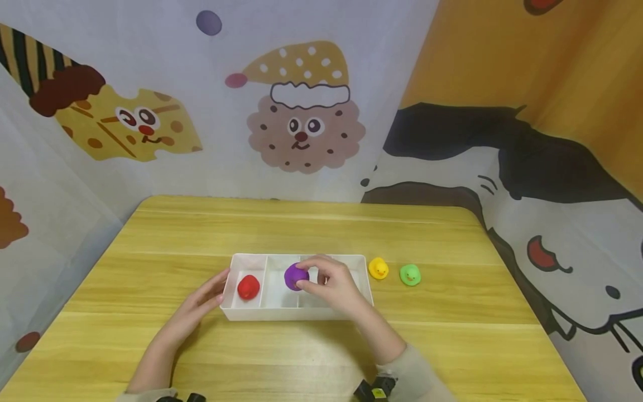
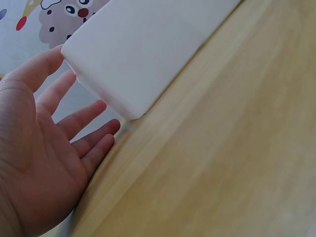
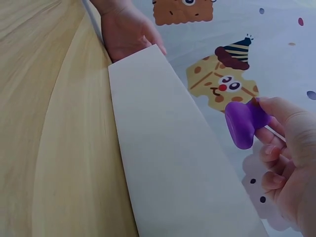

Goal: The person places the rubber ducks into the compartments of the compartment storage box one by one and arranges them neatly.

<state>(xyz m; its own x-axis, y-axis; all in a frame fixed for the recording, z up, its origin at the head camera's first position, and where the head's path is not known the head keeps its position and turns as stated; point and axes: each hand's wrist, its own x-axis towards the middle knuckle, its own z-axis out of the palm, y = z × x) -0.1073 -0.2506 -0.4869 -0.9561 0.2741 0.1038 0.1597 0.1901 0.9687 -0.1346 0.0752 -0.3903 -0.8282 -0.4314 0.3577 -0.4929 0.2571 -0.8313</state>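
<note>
A white divided tray [image 1: 281,314] lies lengthwise in front of me. Between thumb and fingers, my right hand [image 1: 334,282] pinches a purple toy duck [image 1: 295,277], held above the tray near its second compartment from the left. The right wrist view shows the purple duck [image 3: 242,126] higher than the tray's rim. With fingers spread and fairly straight, my left hand [image 2: 52,148] touches the tray's left end. Inside the leftmost compartment sits a red toy duck [image 1: 248,287]. My right hand covers part of the tray's right side.
Just right of the tray, a yellow toy duck [image 1: 379,268] stands on the wooden table [image 1: 241,357]. A green toy duck [image 1: 410,274] is a little farther right. Behind the table hangs a cloth [image 1: 211,139] printed with cartoon figures.
</note>
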